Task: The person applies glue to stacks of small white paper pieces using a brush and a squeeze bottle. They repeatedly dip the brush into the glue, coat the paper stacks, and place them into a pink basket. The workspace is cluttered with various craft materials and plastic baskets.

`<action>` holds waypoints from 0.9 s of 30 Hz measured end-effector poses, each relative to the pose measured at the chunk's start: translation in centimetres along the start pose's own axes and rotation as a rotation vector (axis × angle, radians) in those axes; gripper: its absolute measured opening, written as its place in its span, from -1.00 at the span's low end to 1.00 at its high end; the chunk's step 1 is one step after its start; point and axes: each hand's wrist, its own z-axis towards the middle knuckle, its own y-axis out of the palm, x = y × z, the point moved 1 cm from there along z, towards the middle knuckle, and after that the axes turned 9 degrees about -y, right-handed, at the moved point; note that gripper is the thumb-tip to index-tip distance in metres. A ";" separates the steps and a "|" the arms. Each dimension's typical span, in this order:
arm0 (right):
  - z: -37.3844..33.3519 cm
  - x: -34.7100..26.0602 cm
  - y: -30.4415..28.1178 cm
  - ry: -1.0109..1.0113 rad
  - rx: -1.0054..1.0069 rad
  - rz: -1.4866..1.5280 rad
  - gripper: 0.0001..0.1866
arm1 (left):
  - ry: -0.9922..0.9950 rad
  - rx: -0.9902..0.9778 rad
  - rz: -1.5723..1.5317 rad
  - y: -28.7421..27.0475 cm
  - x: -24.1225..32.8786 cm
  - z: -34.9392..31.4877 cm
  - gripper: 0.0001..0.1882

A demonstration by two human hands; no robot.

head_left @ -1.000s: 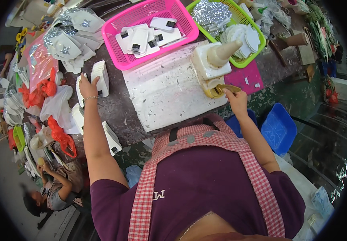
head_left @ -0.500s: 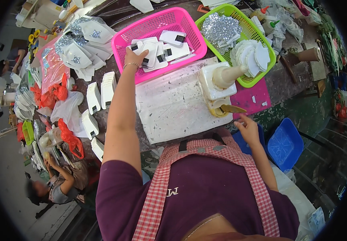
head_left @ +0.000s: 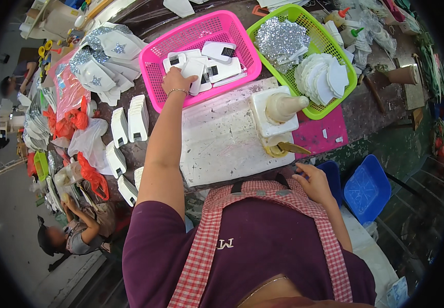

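A pink plastic basket on the table holds several white flat pieces with rounded ends and black labels. My left hand reaches into its near left side. The thumb and fingers curl round some of the white pieces, and the hand hides part of them. My right hand hovers at the table's near edge, in front of my apron, with its fingers loosely bent, apart and holding nothing. Just beyond it stands a white square-bodied glue container with a cone-shaped spout. A yellowish flat blade sticks out beside its base.
A green basket holds silver glitter pieces and white scalloped pieces. Stacks of white labelled pieces stand left of my forearm. A worn white sheet covers the table before me. Blue bins are at right; another person sits left.
My left hand has drawn slightly nearer within the pink basket, its fingers more curled over the white pieces. My right hand has dropped a little, away from the yellowish blade.
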 end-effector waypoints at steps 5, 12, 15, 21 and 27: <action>2.5 -4.8 -1.0 -0.172 -0.107 0.031 -0.59 | 0.137 -0.063 -0.372 -0.6 -1.8 1.0 -0.44; 5.1 -9.1 -0.9 -0.443 0.021 0.179 -0.54 | 0.367 -0.107 -0.443 -9.9 -3.6 -3.3 -0.58; 8.6 -15.1 -0.4 -0.803 0.305 -0.151 -0.41 | 0.436 -0.537 -0.040 -13.9 0.3 -12.5 -0.58; 13.8 -15.0 4.1 -0.349 -0.271 0.130 -0.30 | 0.831 -0.876 -0.157 -13.8 0.8 -17.3 -0.62; 11.5 -10.0 8.8 -0.151 -0.300 0.536 -0.38 | 0.344 -0.231 -0.416 -5.4 -3.8 2.0 -0.41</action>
